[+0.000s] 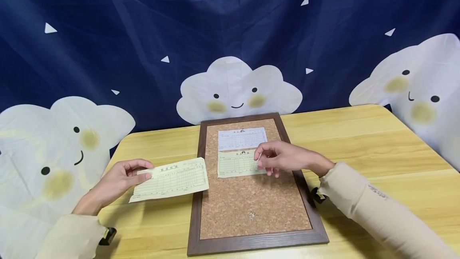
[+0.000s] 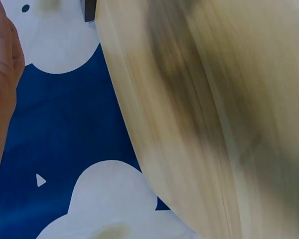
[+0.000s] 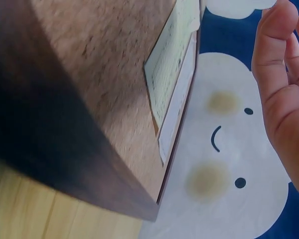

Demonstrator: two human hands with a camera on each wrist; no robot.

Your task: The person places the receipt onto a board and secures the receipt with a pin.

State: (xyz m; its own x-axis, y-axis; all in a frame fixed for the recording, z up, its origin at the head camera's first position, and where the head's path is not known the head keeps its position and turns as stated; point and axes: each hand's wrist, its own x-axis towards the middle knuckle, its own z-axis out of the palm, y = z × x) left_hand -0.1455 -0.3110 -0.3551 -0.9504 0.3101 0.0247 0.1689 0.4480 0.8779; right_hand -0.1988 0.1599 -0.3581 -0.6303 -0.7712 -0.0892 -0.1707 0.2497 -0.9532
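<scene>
In the head view my left hand (image 1: 120, 181) pinches a pale green printed form (image 1: 174, 181) by its left end, thumb on top. The form is held up over the table, its right end above the left frame of a corkboard (image 1: 248, 207). My right hand (image 1: 284, 157) is over the board with fingers bent and thumb near the index finger; whether something tiny sits between them is unclear. Beneath it, another green form (image 1: 233, 165) lies on the cork, under a white form (image 1: 237, 140). A small dark-and-light pin-like spot shows at each one's top edge.
The dark wooden frame (image 1: 258, 241) of the board rests on a light wood table (image 1: 154, 227). Behind the table hangs a navy cloth (image 1: 201, 23) printed with white clouds and triangles. A small pale mark (image 1: 251, 215) shows low on the cork.
</scene>
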